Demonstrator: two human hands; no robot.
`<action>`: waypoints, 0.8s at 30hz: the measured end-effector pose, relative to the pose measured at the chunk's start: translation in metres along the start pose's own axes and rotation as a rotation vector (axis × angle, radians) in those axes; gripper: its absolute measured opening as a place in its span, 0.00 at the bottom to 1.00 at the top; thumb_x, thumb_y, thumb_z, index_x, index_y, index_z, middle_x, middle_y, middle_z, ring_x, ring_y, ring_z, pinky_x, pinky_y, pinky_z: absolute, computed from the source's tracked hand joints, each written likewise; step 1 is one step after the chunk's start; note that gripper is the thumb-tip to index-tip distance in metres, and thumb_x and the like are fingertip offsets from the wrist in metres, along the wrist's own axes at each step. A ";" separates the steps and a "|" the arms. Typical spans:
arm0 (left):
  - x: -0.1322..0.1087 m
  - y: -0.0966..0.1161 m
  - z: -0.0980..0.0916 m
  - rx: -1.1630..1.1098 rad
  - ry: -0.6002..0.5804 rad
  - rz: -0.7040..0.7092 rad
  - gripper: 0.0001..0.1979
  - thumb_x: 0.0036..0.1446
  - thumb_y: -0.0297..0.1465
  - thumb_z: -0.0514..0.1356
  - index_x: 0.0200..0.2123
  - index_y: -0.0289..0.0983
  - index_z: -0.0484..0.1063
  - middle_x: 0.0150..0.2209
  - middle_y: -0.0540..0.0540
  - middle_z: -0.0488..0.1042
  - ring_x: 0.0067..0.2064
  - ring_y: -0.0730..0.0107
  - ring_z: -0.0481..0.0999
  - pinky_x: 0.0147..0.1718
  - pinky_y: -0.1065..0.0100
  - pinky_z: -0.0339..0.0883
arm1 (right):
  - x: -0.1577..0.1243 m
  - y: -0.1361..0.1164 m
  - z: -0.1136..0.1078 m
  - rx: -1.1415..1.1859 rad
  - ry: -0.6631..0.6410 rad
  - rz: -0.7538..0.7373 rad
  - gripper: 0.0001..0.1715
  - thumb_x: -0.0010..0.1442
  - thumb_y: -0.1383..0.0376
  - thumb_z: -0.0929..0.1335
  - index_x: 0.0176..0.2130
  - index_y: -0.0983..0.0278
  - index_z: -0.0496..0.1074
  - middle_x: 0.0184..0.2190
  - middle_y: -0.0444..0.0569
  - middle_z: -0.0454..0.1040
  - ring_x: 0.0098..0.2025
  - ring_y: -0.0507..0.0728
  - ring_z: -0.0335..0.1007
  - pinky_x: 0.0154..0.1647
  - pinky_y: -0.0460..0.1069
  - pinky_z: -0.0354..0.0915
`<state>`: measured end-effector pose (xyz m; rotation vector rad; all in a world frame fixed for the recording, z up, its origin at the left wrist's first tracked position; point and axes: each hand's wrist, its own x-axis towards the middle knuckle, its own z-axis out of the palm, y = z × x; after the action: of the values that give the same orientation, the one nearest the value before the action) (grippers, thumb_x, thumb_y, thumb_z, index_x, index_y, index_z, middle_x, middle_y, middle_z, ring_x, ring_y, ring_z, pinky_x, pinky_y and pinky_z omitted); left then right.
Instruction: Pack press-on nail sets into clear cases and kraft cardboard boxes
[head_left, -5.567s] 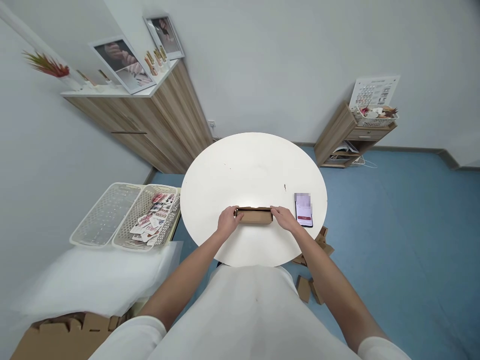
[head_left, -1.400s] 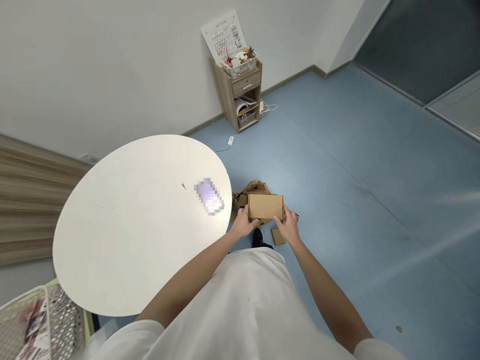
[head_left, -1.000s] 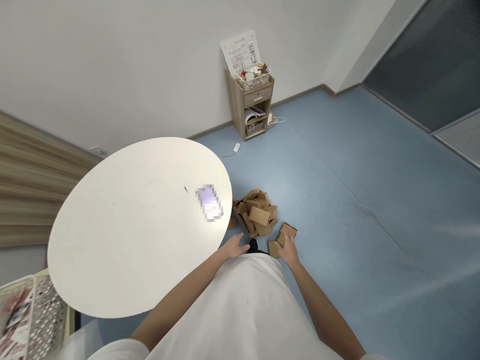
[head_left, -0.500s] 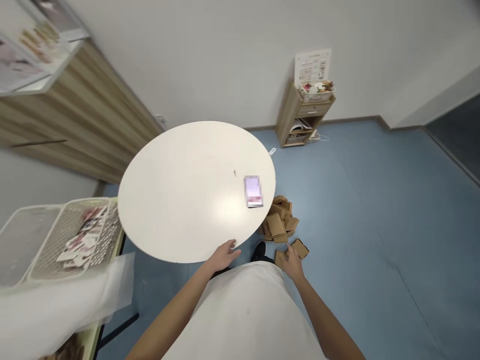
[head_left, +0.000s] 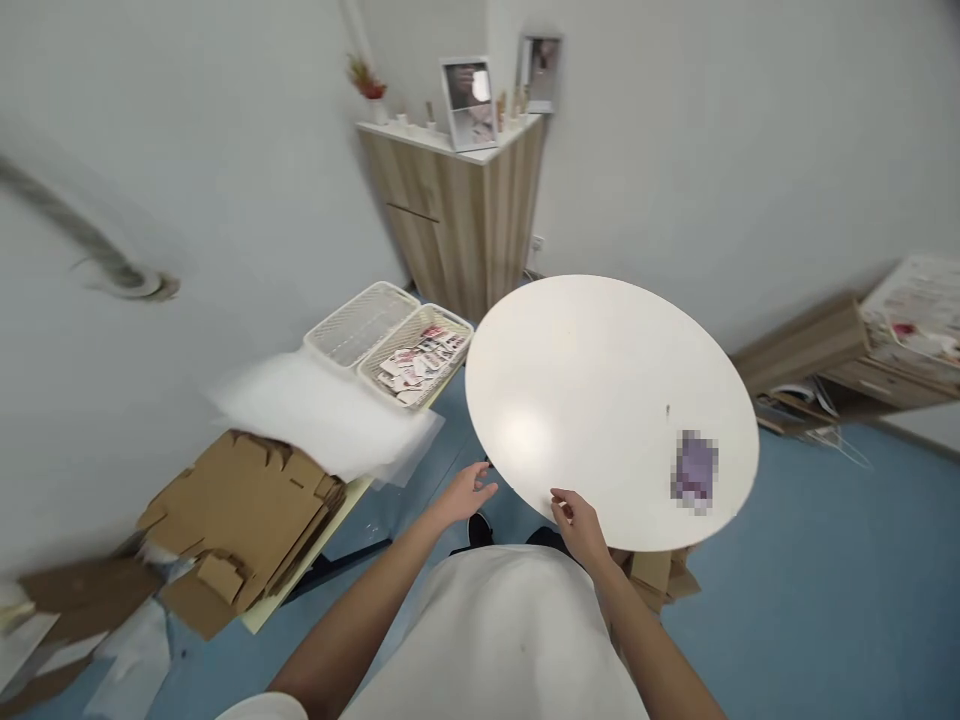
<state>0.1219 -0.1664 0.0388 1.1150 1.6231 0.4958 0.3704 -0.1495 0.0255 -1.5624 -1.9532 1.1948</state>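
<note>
My left hand [head_left: 466,492] hangs in the air by the near-left edge of the round white table [head_left: 600,390], palm inward, fingers apart and nothing in it. At the table's near edge is my right hand [head_left: 579,525], fingers loosely bent, with nothing visible in them; I cannot tell whether it touches the top. To its right on the table lies a blurred-out purple item [head_left: 694,470]. Cardboard boxes [head_left: 652,572] show below the table beside my right forearm, partly hidden by the tabletop.
On the left, a side table [head_left: 349,505] bears flat brown cardboard blanks [head_left: 240,505], white translucent sheets [head_left: 330,410] and a basket of printed cards [head_left: 420,365] next to another white basket [head_left: 360,320]. A wooden cabinet [head_left: 450,220] stands behind; a small shelf [head_left: 810,350] is at right.
My view has turned left, bringing the side table and cardboard blanks into sight. My right hand has moved from the small box on the floor up to the table's edge, without the box.
</note>
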 end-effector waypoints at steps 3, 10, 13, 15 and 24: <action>-0.007 -0.015 -0.026 -0.064 0.101 -0.033 0.30 0.49 0.45 0.55 0.53 0.37 0.59 0.51 0.38 0.65 0.47 0.57 0.69 0.42 0.61 0.64 | 0.029 -0.035 0.013 -0.095 -0.176 -0.140 0.19 0.57 0.58 0.57 0.45 0.60 0.67 0.37 0.49 0.72 0.32 0.54 0.68 0.35 0.52 0.66; -0.010 -0.037 -0.063 -0.120 0.229 -0.093 0.29 0.49 0.44 0.55 0.52 0.37 0.60 0.50 0.39 0.66 0.46 0.59 0.70 0.43 0.61 0.64 | 0.100 -0.069 0.034 -0.136 -0.344 -0.261 0.19 0.57 0.59 0.57 0.45 0.61 0.67 0.39 0.49 0.72 0.33 0.54 0.68 0.37 0.52 0.65; -0.011 -0.047 -0.081 -0.126 0.271 -0.146 0.28 0.49 0.44 0.55 0.52 0.37 0.61 0.49 0.39 0.67 0.46 0.59 0.70 0.42 0.62 0.65 | 0.133 -0.081 0.046 -0.074 -0.369 -0.243 0.19 0.57 0.59 0.58 0.45 0.61 0.67 0.39 0.49 0.72 0.33 0.54 0.68 0.37 0.51 0.66; -0.008 -0.051 -0.094 -0.129 0.327 -0.174 0.28 0.49 0.44 0.55 0.52 0.37 0.61 0.49 0.40 0.67 0.45 0.60 0.70 0.42 0.62 0.65 | 0.156 -0.091 0.054 -0.061 -0.403 -0.252 0.19 0.57 0.60 0.58 0.45 0.61 0.67 0.39 0.49 0.72 0.33 0.53 0.68 0.37 0.51 0.66; 0.028 -0.038 -0.138 -0.233 0.430 -0.214 0.26 0.49 0.41 0.56 0.51 0.37 0.61 0.49 0.42 0.67 0.46 0.64 0.70 0.42 0.66 0.66 | 0.232 -0.149 0.101 -0.191 -0.456 -0.346 0.20 0.55 0.62 0.61 0.48 0.63 0.66 0.44 0.52 0.68 0.44 0.56 0.65 0.45 0.52 0.62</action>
<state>-0.0196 -0.1313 0.0440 0.6795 1.9680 0.7991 0.1322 0.0219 0.0359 -1.0207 -2.5637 1.3255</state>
